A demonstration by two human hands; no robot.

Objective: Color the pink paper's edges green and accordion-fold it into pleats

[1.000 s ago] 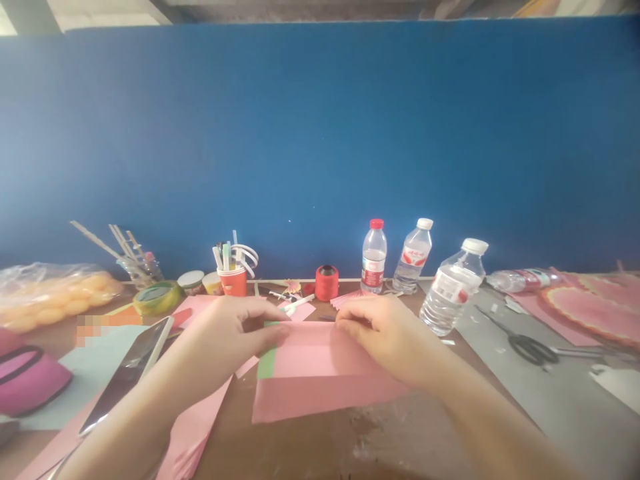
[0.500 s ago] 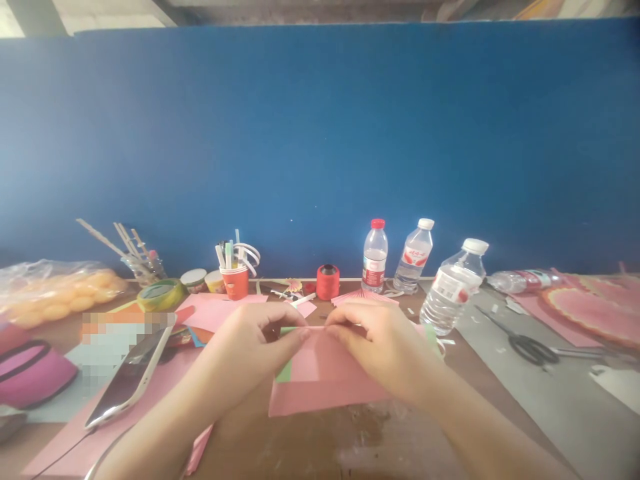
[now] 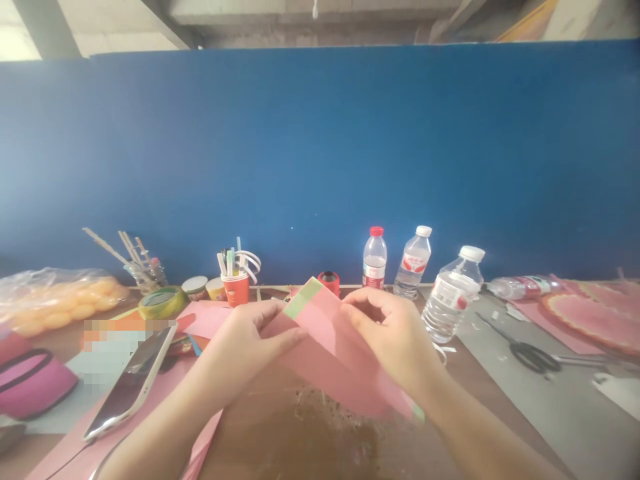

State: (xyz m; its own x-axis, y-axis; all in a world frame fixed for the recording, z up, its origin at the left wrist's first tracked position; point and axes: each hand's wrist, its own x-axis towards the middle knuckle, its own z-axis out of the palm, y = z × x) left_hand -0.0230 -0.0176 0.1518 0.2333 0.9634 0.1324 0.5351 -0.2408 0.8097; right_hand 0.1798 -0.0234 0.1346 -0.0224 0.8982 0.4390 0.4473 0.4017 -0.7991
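Between my two hands is a folded sheet of pink paper [image 3: 327,367] with light green strips at its ends, held at a slant above the table. My left hand [image 3: 250,343] is closed on its left part, thumb in front and fingers partly hidden behind. My right hand [image 3: 400,333] pinches its upper right edge between thumb and fingers. One green strip shows at the top, the other at the lower right, near my right wrist. Behind the paper, a red spool of thread [image 3: 330,282] is partly covered.
Three upright water bottles [image 3: 453,293] stand at the back right; scissors [image 3: 533,355] lie on grey board. At left are a phone [image 3: 131,380], tape roll [image 3: 161,302], red cup of pens [image 3: 235,291] and bag of orange balls [image 3: 63,300]. A blue partition [image 3: 320,153] rises behind.
The pink paper has turned from level to slanted, its left green end rising and its right end dropping. Both hands still hold it. The view has tilted slightly upward.
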